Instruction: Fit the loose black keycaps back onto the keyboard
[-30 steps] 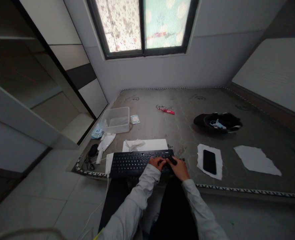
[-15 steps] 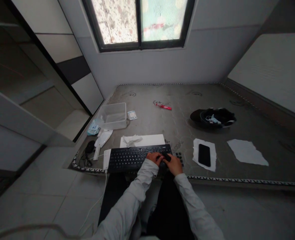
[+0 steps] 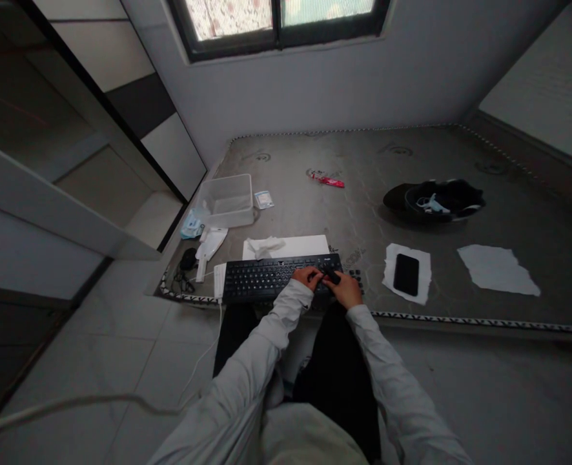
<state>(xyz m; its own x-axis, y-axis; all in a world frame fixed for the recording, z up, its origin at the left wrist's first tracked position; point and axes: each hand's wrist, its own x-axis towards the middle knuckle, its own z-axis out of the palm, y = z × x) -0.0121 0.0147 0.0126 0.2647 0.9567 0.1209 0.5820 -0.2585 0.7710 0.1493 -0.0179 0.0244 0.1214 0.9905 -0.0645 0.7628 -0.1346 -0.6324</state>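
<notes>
A black keyboard (image 3: 257, 283) lies along the near edge of the mattress. Over its right part, my left hand (image 3: 307, 278) has its fingers bent together at the keys; what they pinch, if anything, is too small to make out. My right hand (image 3: 348, 292) grips a short, thick black object (image 3: 332, 275), its kind unclear, whose lower end is close to my left fingertips. Several loose black keycaps (image 3: 356, 276) lie just beyond the keyboard's right end, beside my right hand. Both hands cover part of the right-hand keys.
Behind the keyboard are a white sheet (image 3: 305, 245) and a crumpled tissue (image 3: 265, 247). A clear plastic box (image 3: 228, 201), blue packet (image 3: 192, 225) and black mouse (image 3: 188, 259) lie left. Rightward are a phone (image 3: 406, 274) on paper, a black helmet (image 3: 434, 201) and another paper (image 3: 499, 268).
My view has tilted downward, so everything appears higher and slightly to the right. Both hands stay at the keyboard's right part, with the black object still in my right hand.
</notes>
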